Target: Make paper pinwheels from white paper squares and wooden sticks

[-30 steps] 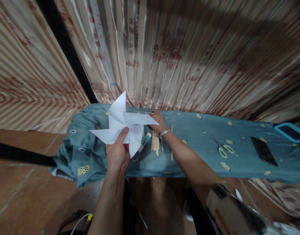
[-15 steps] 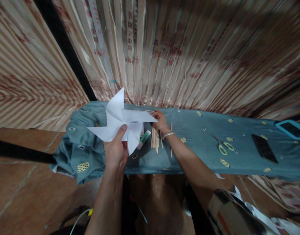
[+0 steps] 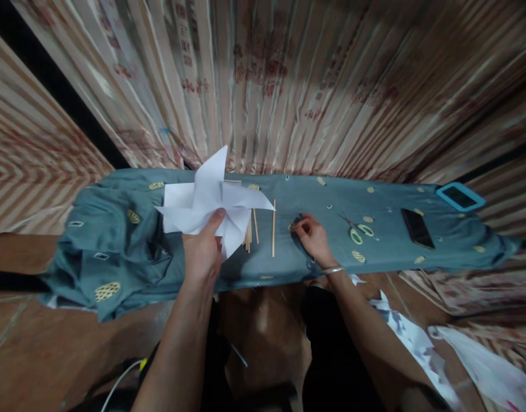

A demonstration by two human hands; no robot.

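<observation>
A white paper pinwheel (image 3: 209, 197) is pinched in my left hand (image 3: 200, 252), with the thumb pressed near its centre. My right hand (image 3: 312, 236) is low over the cloth to the right, apart from the pinwheel. Its fingers are drawn together beside a yellow printed patch, and whatever may be between them is too small to make out. One thin wooden stick (image 3: 274, 229) lies alone between the hands. Several more wooden sticks (image 3: 255, 226) show partly from under the pinwheel. White paper (image 3: 172, 197) sticks out behind the pinwheel's left side.
Scissors (image 3: 356, 234) with pale green handles lie right of my right hand. Farther right are a black phone (image 3: 418, 228) and a blue-framed device (image 3: 460, 197). The green-grey cloth (image 3: 306, 263) is bunched at the left. Paper scraps (image 3: 411, 337) lie below at the right.
My right hand has left the pinwheel's right blade tip and moved right, down to the cloth. My left hand still holds the pinwheel, which now hides the glue stick. The view has shifted right.
</observation>
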